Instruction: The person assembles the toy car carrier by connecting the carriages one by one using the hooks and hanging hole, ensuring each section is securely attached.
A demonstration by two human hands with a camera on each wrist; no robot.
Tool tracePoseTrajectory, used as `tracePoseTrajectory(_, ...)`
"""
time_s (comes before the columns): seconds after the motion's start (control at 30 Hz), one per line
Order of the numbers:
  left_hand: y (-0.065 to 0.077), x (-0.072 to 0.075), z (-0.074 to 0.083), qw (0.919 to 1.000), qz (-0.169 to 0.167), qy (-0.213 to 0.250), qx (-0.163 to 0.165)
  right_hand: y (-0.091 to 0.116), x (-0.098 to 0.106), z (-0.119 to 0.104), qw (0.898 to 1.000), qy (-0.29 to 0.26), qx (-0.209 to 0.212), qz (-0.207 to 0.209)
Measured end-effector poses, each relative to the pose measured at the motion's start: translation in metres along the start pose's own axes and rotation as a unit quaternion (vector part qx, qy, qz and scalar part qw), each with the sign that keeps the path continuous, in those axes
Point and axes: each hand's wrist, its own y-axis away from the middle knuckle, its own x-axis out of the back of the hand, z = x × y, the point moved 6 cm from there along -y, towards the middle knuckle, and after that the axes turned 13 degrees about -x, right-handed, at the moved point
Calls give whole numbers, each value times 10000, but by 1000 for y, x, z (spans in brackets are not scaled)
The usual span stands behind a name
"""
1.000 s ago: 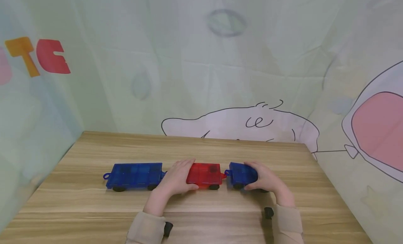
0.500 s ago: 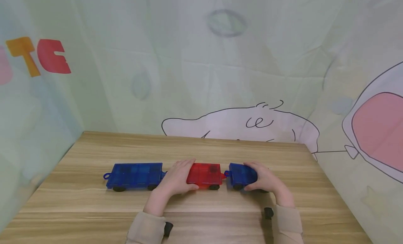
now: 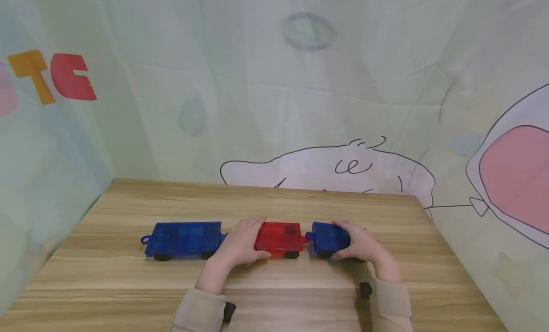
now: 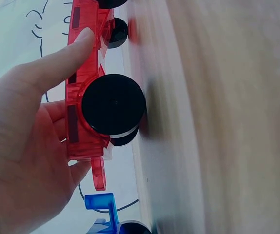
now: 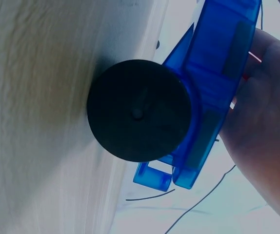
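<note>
My left hand point(image 3: 241, 241) grips a red see-through toy train car point(image 3: 280, 236) with black wheels, thumb along its near side and fingers over the far side. Around the right part of a blue toy train car point(image 3: 328, 237) my right hand point(image 3: 361, 242) is curled, hiding that end. The red car's right hook overlaps this blue car's ring point(image 3: 310, 235). Further left stands a second blue car point(image 3: 186, 237), its right end close to my left hand. In the left wrist view a gap shows between the red hook point(image 4: 98, 174) and a blue coupling point(image 4: 101, 201).
All three cars stand in a row on a wood-grain table point(image 3: 274, 284). Behind it hangs a pale printed cloth point(image 3: 240, 108) with cartoon drawings. A black piece point(image 3: 229, 312) sits at the left wrist and another black piece point(image 3: 366, 290) at the right.
</note>
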Motion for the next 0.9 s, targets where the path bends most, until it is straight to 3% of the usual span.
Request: tracePoseTrajectory(0.9, 0, -1, -1, 9999, -71, -39, -107, -1, -2, 0, 9998, 133, -155, -5)
